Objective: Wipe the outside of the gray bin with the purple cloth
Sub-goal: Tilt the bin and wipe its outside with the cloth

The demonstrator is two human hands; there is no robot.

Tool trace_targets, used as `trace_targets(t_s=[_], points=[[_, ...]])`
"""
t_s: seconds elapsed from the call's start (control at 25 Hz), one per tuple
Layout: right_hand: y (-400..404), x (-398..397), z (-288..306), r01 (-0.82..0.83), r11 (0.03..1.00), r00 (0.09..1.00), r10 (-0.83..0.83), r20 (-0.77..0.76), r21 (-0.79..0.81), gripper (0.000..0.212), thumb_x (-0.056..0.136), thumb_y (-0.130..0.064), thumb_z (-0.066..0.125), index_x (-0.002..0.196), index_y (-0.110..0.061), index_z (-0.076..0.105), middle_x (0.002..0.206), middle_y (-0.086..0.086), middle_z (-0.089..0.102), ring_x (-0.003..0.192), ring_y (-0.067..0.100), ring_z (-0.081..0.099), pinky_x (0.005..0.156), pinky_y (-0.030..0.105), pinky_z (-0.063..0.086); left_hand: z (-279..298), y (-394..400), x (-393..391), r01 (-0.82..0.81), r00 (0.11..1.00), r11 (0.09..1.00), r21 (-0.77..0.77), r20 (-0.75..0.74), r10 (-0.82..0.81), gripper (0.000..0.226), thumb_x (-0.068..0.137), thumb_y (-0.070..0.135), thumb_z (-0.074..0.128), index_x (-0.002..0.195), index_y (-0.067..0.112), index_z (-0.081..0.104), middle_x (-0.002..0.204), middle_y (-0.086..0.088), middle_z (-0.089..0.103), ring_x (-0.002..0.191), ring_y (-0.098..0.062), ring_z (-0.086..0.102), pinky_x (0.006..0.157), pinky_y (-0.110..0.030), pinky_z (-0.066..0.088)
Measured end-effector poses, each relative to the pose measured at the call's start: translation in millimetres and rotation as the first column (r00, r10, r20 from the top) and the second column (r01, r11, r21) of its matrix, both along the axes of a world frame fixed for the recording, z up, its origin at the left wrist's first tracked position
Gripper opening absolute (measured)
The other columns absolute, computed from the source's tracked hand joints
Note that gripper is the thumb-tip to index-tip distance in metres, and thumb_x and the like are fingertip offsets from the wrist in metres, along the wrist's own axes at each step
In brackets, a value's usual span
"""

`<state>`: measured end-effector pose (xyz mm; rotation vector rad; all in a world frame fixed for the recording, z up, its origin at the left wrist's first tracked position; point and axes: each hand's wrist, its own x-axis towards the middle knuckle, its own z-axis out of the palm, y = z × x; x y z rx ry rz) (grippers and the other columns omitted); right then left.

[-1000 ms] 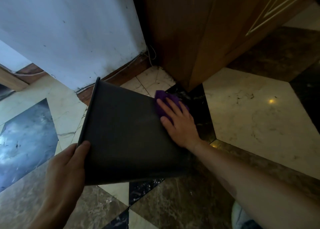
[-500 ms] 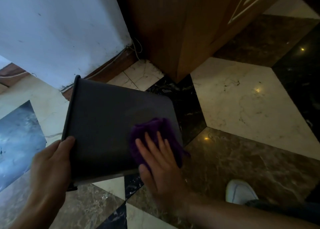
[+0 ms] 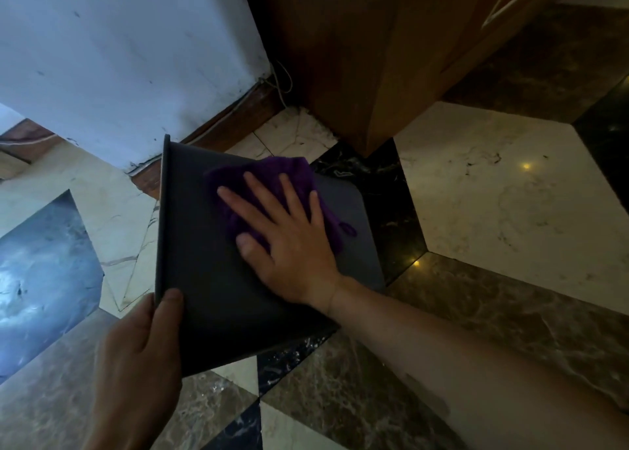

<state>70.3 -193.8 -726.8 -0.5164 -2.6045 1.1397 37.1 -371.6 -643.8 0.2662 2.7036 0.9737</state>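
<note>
The gray bin [image 3: 207, 279] lies tipped on its side over the marble floor, its rim to the left and its base to the right. My left hand [image 3: 139, 354] grips the rim at the bin's lower left corner, thumb on the outer wall. My right hand [image 3: 289, 242] lies flat with spread fingers on the purple cloth [image 3: 272, 174], pressing it against the upper part of the bin's outer wall. A small loop of the cloth hangs out at its right edge.
A white wall [image 3: 119, 58] with a brown skirting board and loose cables stands behind the bin. A wooden cabinet corner [image 3: 367, 75] rises just beyond the bin's base. Patterned marble floor [image 3: 493, 194] spreads to the right and front.
My right hand has slid the purple cloth from the bin's near lower edge up to the far upper part of the wall. My left hand keeps its hold on the rim.
</note>
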Motion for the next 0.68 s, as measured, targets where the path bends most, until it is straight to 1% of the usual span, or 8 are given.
trace_targets(t_s=[0.12,0.24,0.28,0.4,0.48,0.52,0.6,0.68], points=[[33,-9,-26,0.074,0.996,0.993,-0.077,0.087,0.039,0.056,0.097,-0.054,0.024,0.151,-0.053,0.01,0.166,-0.014,0.01,0.153,0.026,0.001,0.119,0.059,-0.005,-4,-4,-2,-0.038,0.999,0.999,0.032,0.008,0.038,0.033,0.09,0.048,0.049,0.069,0.027,0.063,0.053,-0.012,0.059,0.046,-0.036,0.063,0.033,-0.052,0.052],[62,-6,-48,0.139,0.988,0.974,-0.149,0.171,0.069,0.054,0.098,-0.056,0.02,0.15,-0.056,0.006,0.166,-0.013,0.014,0.153,0.026,0.008,0.12,0.057,0.001,-7,-9,-4,-0.042,0.999,0.996,0.075,0.026,0.04,0.029,0.095,0.04,0.049,0.076,0.026,0.065,0.063,-0.004,0.063,0.051,-0.037,0.061,0.042,-0.055,0.051],[68,-2,-52,0.158,0.985,0.968,-0.168,0.185,0.071,0.054,0.098,-0.056,0.019,0.151,-0.055,0.006,0.165,-0.012,0.016,0.153,0.025,0.01,0.12,0.057,0.005,-7,-11,-5,-0.047,0.998,0.994,0.097,0.036,0.044,0.029,0.096,0.039,0.048,0.077,0.025,0.065,0.061,-0.002,0.063,0.052,-0.037,0.059,0.045,-0.053,0.05],[78,14,-61,0.236,0.972,0.95,-0.229,0.211,-0.008,0.055,0.098,-0.055,0.019,0.153,-0.049,0.013,0.166,-0.009,0.016,0.153,0.026,0.007,0.12,0.054,0.014,-6,-11,-6,-0.062,0.991,0.984,0.168,0.128,0.041,0.028,0.098,0.035,0.044,0.081,0.033,0.066,0.059,0.011,0.063,0.057,-0.027,0.057,0.041,-0.036,0.045],[69,30,-60,0.269,0.958,0.951,-0.248,0.185,-0.099,0.058,0.098,-0.052,0.021,0.155,-0.044,0.016,0.166,-0.007,0.015,0.153,0.027,0.004,0.121,0.053,0.013,-2,-10,-11,-0.096,0.974,0.98,0.172,0.218,0.057,0.026,0.098,0.032,0.04,0.095,0.047,0.061,0.071,0.017,0.067,0.064,-0.022,0.06,0.036,-0.023,0.045],[59,38,-59,0.282,0.952,0.952,-0.262,0.155,-0.12,0.058,0.098,-0.049,0.023,0.155,-0.041,0.018,0.166,-0.007,0.015,0.153,0.026,0.002,0.122,0.052,0.011,0,-8,-14,-0.115,0.963,0.981,0.157,0.261,0.071,0.028,0.098,0.031,0.039,0.103,0.053,0.056,0.078,0.015,0.068,0.067,-0.02,0.062,0.035,-0.022,0.045],[32,56,-53,0.271,0.957,0.961,-0.263,0.082,-0.103,0.056,0.099,-0.042,0.026,0.155,-0.036,0.021,0.166,-0.006,0.016,0.154,0.024,0.002,0.123,0.051,0.007,4,-4,-20,-0.139,0.945,0.98,0.142,0.316,0.088,0.034,0.096,0.029,0.039,0.114,0.056,0.049,0.089,0.012,0.066,0.071,-0.018,0.064,0.037,-0.023,0.046],[-1,72,-43,0.186,0.979,0.983,-0.185,0.019,-0.081,0.053,0.1,-0.039,0.024,0.153,-0.034,0.021,0.164,-0.007,0.014,0.154,0.02,0.0,0.123,0.048,0.001,6,-1,-24,-0.123,0.935,0.981,0.15,0.349,0.064,0.032,0.097,0.029,0.038,0.109,0.057,0.048,0.096,0.012,0.064,0.073,-0.017,0.065,0.041,-0.025,0.048]])
